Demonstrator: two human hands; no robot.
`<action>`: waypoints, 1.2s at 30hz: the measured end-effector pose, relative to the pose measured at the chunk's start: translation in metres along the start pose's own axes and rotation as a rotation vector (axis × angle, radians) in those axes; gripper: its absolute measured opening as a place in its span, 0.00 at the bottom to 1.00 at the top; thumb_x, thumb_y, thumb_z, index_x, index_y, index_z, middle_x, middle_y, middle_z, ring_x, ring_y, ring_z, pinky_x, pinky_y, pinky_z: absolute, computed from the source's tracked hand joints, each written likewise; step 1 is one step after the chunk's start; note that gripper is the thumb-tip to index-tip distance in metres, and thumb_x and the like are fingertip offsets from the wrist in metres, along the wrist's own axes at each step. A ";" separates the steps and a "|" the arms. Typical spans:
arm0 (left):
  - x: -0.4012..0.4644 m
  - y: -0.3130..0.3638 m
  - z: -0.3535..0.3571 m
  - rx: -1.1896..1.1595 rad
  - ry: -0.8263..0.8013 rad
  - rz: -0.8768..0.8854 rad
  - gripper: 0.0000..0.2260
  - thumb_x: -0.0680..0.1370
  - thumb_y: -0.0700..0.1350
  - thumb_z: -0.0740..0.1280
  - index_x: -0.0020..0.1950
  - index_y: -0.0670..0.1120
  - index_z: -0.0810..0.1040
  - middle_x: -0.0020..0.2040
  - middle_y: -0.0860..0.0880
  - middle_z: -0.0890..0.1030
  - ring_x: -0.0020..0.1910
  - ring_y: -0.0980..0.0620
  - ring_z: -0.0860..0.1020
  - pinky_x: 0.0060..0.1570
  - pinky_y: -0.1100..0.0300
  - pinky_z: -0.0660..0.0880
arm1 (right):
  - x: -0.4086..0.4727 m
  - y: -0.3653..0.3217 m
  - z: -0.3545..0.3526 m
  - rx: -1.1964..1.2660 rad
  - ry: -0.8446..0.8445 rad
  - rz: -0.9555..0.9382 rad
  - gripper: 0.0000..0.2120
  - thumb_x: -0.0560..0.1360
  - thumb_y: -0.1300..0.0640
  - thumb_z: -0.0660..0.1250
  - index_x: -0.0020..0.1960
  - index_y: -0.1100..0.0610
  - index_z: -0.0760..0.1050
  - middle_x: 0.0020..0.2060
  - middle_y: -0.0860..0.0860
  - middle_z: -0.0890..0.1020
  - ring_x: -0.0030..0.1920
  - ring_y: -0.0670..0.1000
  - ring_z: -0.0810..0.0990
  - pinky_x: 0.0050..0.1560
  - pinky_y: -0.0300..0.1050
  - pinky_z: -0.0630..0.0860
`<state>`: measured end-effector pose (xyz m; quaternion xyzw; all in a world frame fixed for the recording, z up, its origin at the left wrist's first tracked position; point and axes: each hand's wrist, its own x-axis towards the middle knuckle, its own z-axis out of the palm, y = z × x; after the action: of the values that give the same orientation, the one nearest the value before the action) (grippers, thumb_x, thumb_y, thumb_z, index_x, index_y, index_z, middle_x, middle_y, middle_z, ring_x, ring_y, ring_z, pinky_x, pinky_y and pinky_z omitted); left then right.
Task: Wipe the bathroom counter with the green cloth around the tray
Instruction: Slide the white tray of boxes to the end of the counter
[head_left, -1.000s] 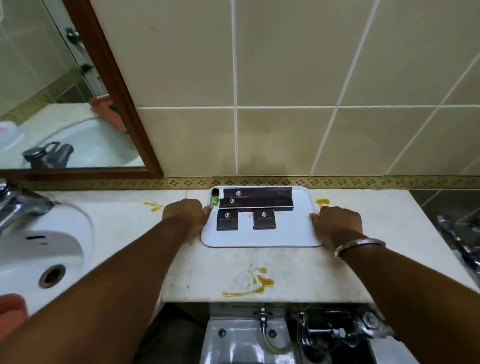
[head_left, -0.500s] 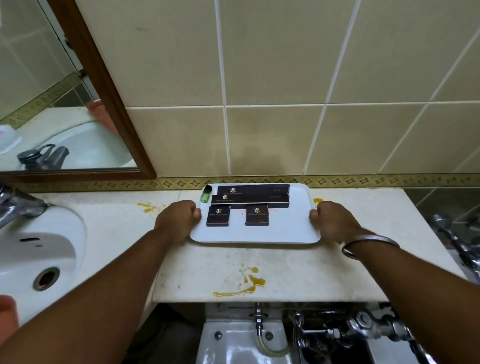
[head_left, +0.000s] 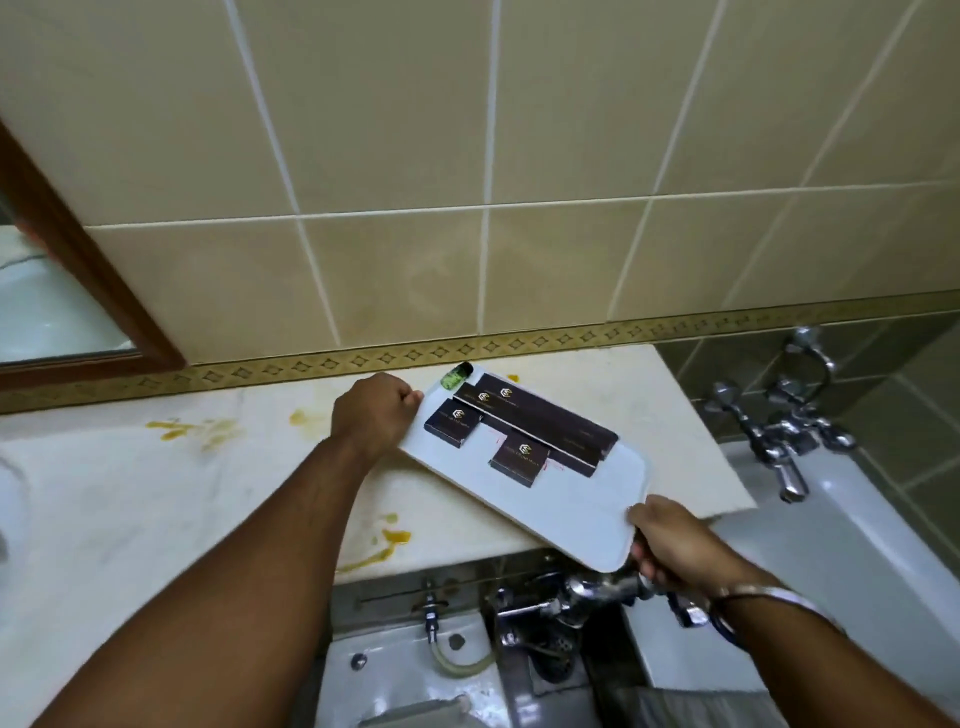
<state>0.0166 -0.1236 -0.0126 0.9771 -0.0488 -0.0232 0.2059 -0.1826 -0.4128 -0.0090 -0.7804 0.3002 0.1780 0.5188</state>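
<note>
White plastic, the tray (head_left: 587, 512) sits skewed across the right part of the counter (head_left: 130, 499), its near right corner jutting past the counter's front edge. My left hand (head_left: 375, 411) is curled tight on the tray's far left corner, fingers closed over the rim. My right hand (head_left: 670, 540) grips the near right corner, thumb on top and fingers wrapped beneath; a metal bangle (head_left: 748, 603) rings that wrist. On the tray lie a long dark box (head_left: 545, 423), two small dark boxes (head_left: 454, 422) nearer me, and a little green bottle (head_left: 455, 376) at the far left end. Yellow-brown stains (head_left: 387, 543) mark the counter near its front edge, with more smears (head_left: 192, 428) to the left. I cannot see the green cloth anywhere. Chrome taps (head_left: 779, 431) stand over the tub on the right.
</note>
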 end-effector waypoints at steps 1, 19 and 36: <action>0.003 0.022 0.012 -0.004 -0.008 0.026 0.18 0.78 0.53 0.62 0.32 0.46 0.76 0.33 0.51 0.78 0.39 0.45 0.77 0.37 0.57 0.67 | -0.003 0.013 -0.012 0.051 0.031 0.027 0.16 0.77 0.58 0.54 0.32 0.61 0.71 0.23 0.60 0.73 0.21 0.53 0.67 0.25 0.40 0.59; 0.069 0.199 0.122 -0.026 -0.165 0.196 0.18 0.81 0.47 0.57 0.70 0.50 0.66 0.68 0.47 0.75 0.72 0.41 0.64 0.67 0.43 0.54 | 0.039 0.050 -0.048 0.630 0.258 0.091 0.12 0.79 0.63 0.49 0.48 0.67 0.71 0.30 0.58 0.76 0.21 0.49 0.77 0.19 0.36 0.65; -0.028 0.161 0.094 0.178 -0.139 0.302 0.29 0.81 0.51 0.59 0.79 0.46 0.53 0.78 0.47 0.60 0.74 0.44 0.61 0.69 0.44 0.54 | 0.021 0.051 -0.053 -0.248 0.381 -0.004 0.26 0.80 0.45 0.54 0.36 0.63 0.76 0.37 0.58 0.80 0.42 0.60 0.79 0.42 0.45 0.68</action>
<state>-0.0309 -0.3051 -0.0327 0.9690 -0.2109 -0.0552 0.1159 -0.2023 -0.4816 -0.0363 -0.8583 0.3670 0.0616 0.3533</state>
